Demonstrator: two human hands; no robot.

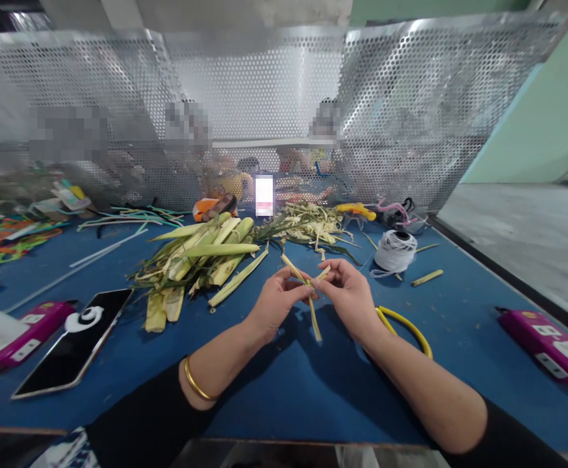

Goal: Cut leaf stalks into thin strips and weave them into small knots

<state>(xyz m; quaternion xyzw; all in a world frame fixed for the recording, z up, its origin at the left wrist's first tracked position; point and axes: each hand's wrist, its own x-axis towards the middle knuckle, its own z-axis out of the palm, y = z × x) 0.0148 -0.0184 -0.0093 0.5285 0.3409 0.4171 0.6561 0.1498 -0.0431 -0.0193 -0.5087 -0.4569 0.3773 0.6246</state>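
Above the middle of the blue table, my left hand [278,299] pinches some narrow pale green leaf strips [314,320] that cross each other. My right hand [345,289] grips the same strips from the other side, its fingertips close to those of my left hand. One strip end points down toward the table, and others stick up at an angle. To the left of my left hand lies a pile of green husk leaves [206,253]. A curved yellow tube [411,328] passes beside my right wrist.
A perforated metal screen [264,84] stands behind the blue table [274,403]. White string spool [395,252] and cut stalk [427,278] lie right; shredded leaves [308,224] lie behind the hands. Phone [77,344] and purple power strip [30,331] are left; another power strip [547,344] is far right.
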